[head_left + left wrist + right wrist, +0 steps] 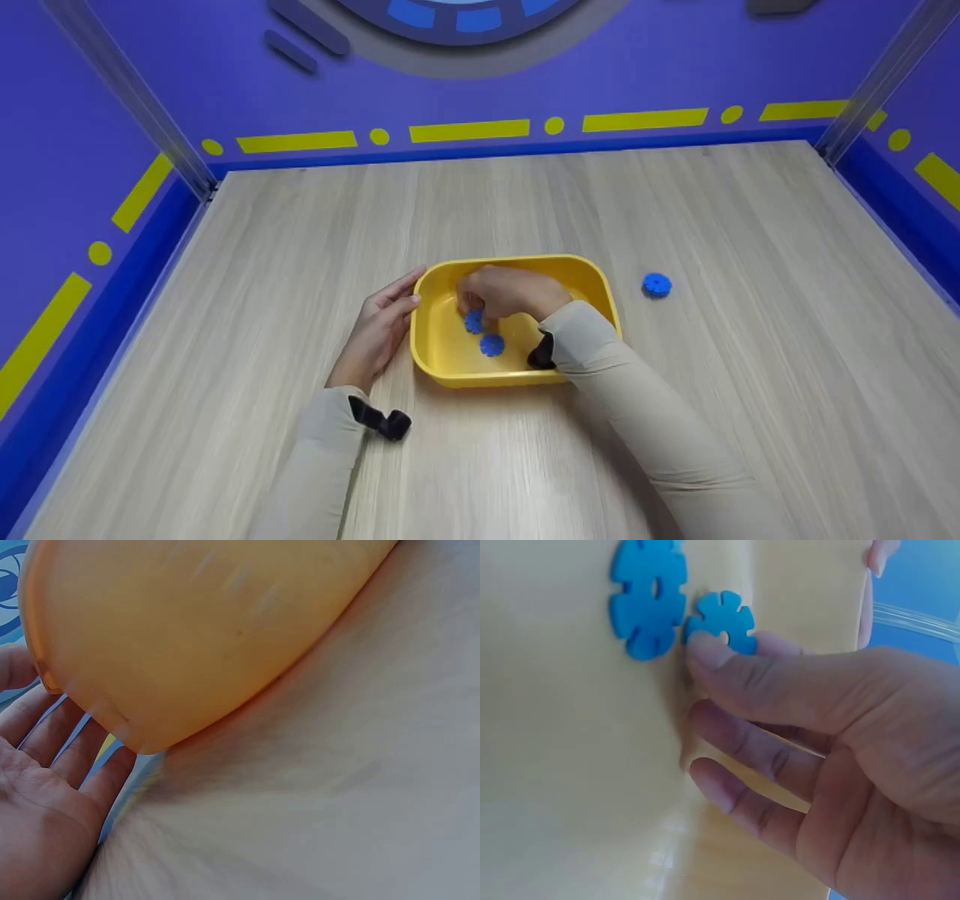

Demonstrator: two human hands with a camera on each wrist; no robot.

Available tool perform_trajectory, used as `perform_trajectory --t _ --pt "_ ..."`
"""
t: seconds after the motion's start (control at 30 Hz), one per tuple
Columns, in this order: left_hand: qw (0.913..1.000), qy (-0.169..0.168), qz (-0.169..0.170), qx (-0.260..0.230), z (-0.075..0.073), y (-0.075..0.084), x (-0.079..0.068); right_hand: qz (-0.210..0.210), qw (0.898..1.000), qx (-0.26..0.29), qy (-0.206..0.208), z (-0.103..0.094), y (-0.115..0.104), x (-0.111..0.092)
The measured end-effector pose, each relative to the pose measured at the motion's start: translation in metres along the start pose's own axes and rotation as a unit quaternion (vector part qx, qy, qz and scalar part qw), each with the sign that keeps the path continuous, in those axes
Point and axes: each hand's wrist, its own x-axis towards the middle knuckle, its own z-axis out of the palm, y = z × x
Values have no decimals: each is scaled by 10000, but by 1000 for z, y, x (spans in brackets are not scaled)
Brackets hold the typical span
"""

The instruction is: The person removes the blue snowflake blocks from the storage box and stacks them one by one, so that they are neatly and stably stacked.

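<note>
My left hand (377,330) holds the left end of a yellow plastic bin (487,380). Its thumb lies at the rim and its fingers rest along the outer wall, as the left wrist view shows. Inside the bin is my right hand (517,291), reaching down over the right end. Between thumb and index finger it pinches a blue notched disc (727,619) close to the bin's floor, while its other fingers are loosely bent. A second blue notched disc (492,345) lies flat on the floor of the bin, just nearer to me.
Another blue disc (657,285) lies on the wooden table (750,360), right of the bin. Purple panels (480,97) with yellow marks stand along the back and both sides of the table.
</note>
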Motion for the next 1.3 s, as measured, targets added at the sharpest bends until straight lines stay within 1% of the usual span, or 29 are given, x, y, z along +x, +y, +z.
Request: perform_trajectory --t 0.1,0.27,0.43,0.63,0.77,0.9,1.03,1.3 --pt "10000 11 6 -13 0 0 0 -16 10000 54 -21 -2 0 -2" --pt "10000 54 2 -56 1 0 0 -167 9998 58 -22 -4 1 -4" --pt "9999 114 -21 -9 2 1 -1 -333 9994 117 29 -8 3 -9" --pt "9999 145 -78 11 1 1 0 -422 9990 104 135 -13 5 -16" --pt "9999 93 -95 10 -1 1 1 -511 9984 101 208 -17 6 -21" --pt "9999 64 -96 -18 -1 1 0 -572 9978 143 296 -21 9 -26" --pt "9998 128 -123 -32 0 2 0 -630 9972 125 394 -25 13 -32" --pt "9997 170 -175 32 1 2 0 -679 9946 158 769 -34 20 -48"
